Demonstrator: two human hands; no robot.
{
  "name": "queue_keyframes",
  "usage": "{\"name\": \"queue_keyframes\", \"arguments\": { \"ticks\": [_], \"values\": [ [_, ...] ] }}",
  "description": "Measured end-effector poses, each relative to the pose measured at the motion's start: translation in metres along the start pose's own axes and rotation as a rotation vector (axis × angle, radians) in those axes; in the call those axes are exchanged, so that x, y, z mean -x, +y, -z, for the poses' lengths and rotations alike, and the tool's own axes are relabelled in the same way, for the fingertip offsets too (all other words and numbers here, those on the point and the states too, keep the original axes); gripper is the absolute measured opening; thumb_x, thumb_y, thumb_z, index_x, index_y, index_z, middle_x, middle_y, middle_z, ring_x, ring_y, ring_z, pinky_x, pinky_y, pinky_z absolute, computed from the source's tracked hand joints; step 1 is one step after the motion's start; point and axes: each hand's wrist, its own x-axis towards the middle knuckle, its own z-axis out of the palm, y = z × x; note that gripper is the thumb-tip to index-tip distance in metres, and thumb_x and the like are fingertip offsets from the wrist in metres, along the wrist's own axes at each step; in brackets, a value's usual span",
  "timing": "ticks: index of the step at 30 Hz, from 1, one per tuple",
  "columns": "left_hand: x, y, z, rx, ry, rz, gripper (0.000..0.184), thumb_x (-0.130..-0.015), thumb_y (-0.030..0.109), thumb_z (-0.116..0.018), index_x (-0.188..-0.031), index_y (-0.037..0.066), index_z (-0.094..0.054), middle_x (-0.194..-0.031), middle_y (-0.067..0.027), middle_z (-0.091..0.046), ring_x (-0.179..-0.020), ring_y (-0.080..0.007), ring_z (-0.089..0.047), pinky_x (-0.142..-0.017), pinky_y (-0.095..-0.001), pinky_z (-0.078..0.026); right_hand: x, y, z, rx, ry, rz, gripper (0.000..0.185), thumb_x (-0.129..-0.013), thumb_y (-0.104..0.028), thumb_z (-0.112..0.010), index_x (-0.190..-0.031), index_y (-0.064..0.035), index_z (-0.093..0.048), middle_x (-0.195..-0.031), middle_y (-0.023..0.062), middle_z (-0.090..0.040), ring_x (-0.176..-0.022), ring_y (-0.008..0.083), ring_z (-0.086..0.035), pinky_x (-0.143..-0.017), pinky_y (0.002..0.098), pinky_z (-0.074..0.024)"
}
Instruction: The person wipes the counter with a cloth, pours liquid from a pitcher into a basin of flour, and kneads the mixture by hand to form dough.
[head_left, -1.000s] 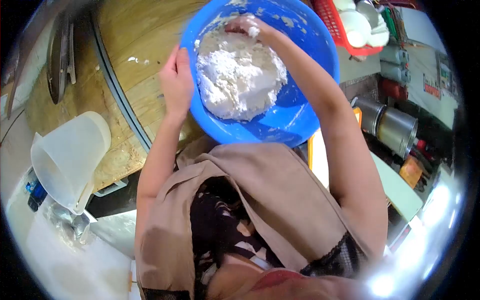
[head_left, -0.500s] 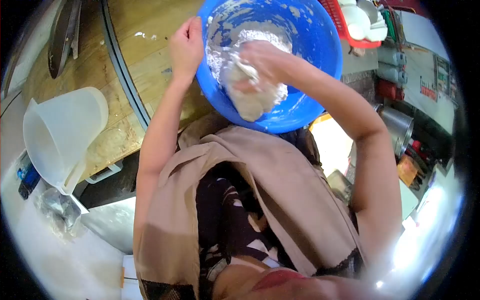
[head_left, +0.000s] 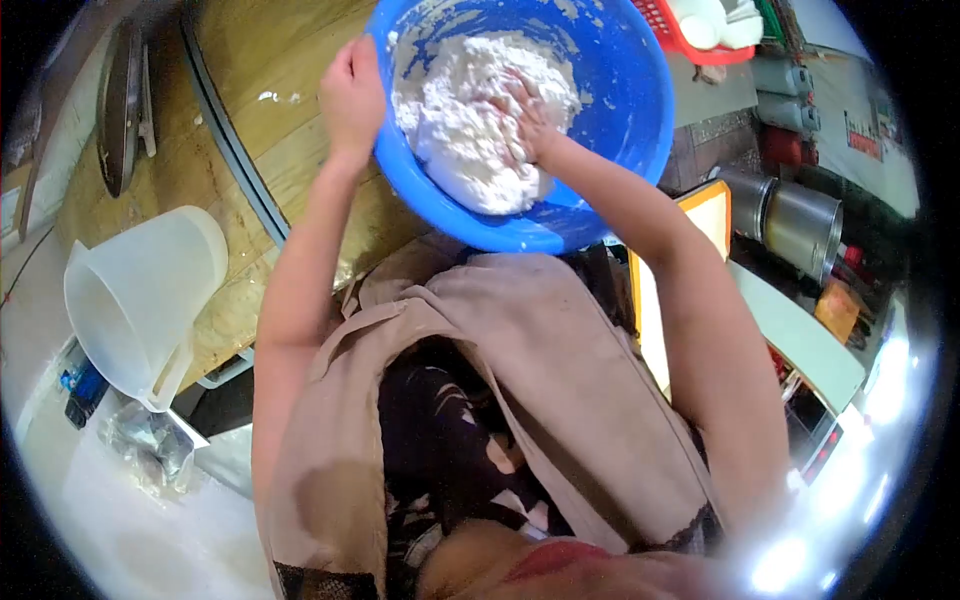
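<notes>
To your left, a translucent pitcher lies tilted on the wooden table. Your left hand pinches the blue basin's rim; inside, your right hand presses spread fingers into floury dough, near a red basket.

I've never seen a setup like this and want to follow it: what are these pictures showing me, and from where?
There is no machine here: you see a person's two bare hands, through one camera worn on the head, looking forward and down. The left hand grips the rim of a large, round blue plastic basin. The right hand is pressed, fingers spread, into the lumpy white floury mixture inside. Beside the basin is a brown wooden tabletop, with a translucent white plastic jug near its edge. At upper right, a red plastic basket holds white dishes.
</notes>
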Motion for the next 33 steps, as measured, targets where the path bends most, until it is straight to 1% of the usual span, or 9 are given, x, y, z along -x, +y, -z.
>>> {"name": "queue_keyframes", "arguments": {
  "ticks": [2,4,6,7,12,17,22,24,33],
  "values": [
    [-0.014,0.007,-0.001,0.008,-0.035,0.028,0.036,-0.087,0.029,-0.044,-0.098,-0.002,-0.058,-0.076,-0.0099,-0.060,-0.070,-0.0138,-0.053,-0.067,-0.0271,-0.042,-0.007,-0.007,-0.012,-0.031,0.107,-0.145,0.058,-0.072,-0.052,-0.034,-0.110,-0.0146,-0.056,-0.125,0.0075,-0.043,-0.122,0.0258,-0.026,-0.106,0.0439,0.0036],
    [-0.022,-0.006,-0.002,-0.003,-0.039,-0.032,0.036,-0.086,0.030,-0.045,-0.098,-0.002,-0.058,-0.077,-0.0103,-0.061,-0.073,-0.0137,-0.054,-0.068,-0.0267,-0.042,-0.002,-0.003,0.022,-0.058,0.310,-0.096,0.050,-0.073,-0.049,-0.040,-0.098,-0.0108,-0.060,-0.111,0.0120,-0.052,-0.110,0.0269,-0.042,-0.103,0.0429,-0.0195],
    [-0.026,-0.018,-0.002,-0.012,-0.041,-0.076,0.036,-0.086,0.030,-0.046,-0.099,-0.001,-0.058,-0.079,-0.0107,-0.061,-0.075,-0.0136,-0.054,-0.070,-0.0264,-0.042,0.002,0.002,0.049,-0.666,-0.355,-0.267,0.037,-0.074,-0.042,-0.048,-0.088,-0.0100,-0.061,-0.092,0.0118,-0.059,-0.086,0.0273,-0.056,-0.084,0.0405,-0.0432],
    [-0.024,-0.019,-0.003,-0.004,-0.011,-0.048,0.037,-0.086,0.030,-0.046,-0.100,-0.002,-0.058,-0.082,-0.0109,-0.061,-0.078,-0.0139,-0.055,-0.071,-0.0262,-0.042,0.022,0.009,0.074,-0.659,-0.008,-0.128,0.024,-0.073,-0.030,-0.056,-0.084,-0.0096,-0.060,-0.080,0.0119,-0.061,-0.067,0.0275,-0.059,-0.064,0.0385,-0.0500],
    [-0.006,0.002,-0.003,0.045,0.006,0.039,0.039,-0.088,0.030,-0.045,-0.105,-0.004,-0.055,-0.090,-0.0109,-0.061,-0.083,-0.0150,-0.054,-0.075,-0.0260,-0.042,0.051,0.045,0.041,-1.052,0.571,-0.285,0.019,-0.075,-0.017,-0.054,-0.090,-0.0088,-0.061,-0.083,0.0130,-0.061,-0.076,0.0250,-0.060,-0.070,0.0340,-0.0488],
    [-0.007,0.002,-0.001,0.130,-0.044,0.133,0.039,-0.089,0.029,-0.045,-0.107,-0.005,-0.054,-0.087,-0.0068,-0.060,-0.078,-0.0105,-0.051,-0.069,-0.0234,-0.041,0.022,0.105,-0.038,-1.627,0.106,-1.211,0.040,-0.087,-0.037,-0.037,-0.096,-0.0073,-0.062,-0.089,0.0055,-0.064,-0.078,0.0210,-0.055,-0.071,0.0329,-0.0423],
    [-0.008,0.013,-0.004,0.108,0.001,0.194,0.036,-0.089,0.027,-0.046,-0.103,-0.005,-0.055,-0.078,-0.0022,-0.057,-0.068,-0.0066,-0.047,-0.059,-0.0209,-0.038,-0.031,0.115,-0.035,-1.649,-0.160,-1.146,0.044,-0.087,-0.036,-0.037,-0.116,-0.0056,-0.050,-0.107,0.0084,-0.058,-0.088,0.0165,-0.051,-0.076,0.0269,-0.0383],
    [-0.007,0.018,-0.006,0.119,0.021,0.194,0.035,-0.088,0.026,-0.047,-0.102,-0.005,-0.056,-0.075,-0.0011,-0.056,-0.065,-0.0059,-0.046,-0.057,-0.0204,-0.037,-0.053,0.103,-0.021,-1.723,-0.309,-1.146,0.046,-0.088,-0.039,-0.030,-0.120,-0.0107,-0.046,-0.127,0.0103,-0.041,-0.115,0.0231,-0.039,-0.097,0.0446,-0.0254],
    [-0.009,0.004,-0.003,0.134,0.022,0.043,0.037,-0.087,0.030,-0.048,-0.098,-0.004,-0.058,-0.071,-0.0039,-0.059,-0.063,-0.0077,-0.048,-0.057,-0.0222,-0.040,-0.055,0.057,0.114,-1.281,-0.340,-0.368,0.047,-0.087,-0.042,-0.034,-0.112,-0.0039,-0.048,-0.101,0.0110,-0.053,-0.090,0.0203,-0.050,-0.079,0.0374,-0.0414]
  ]
}}
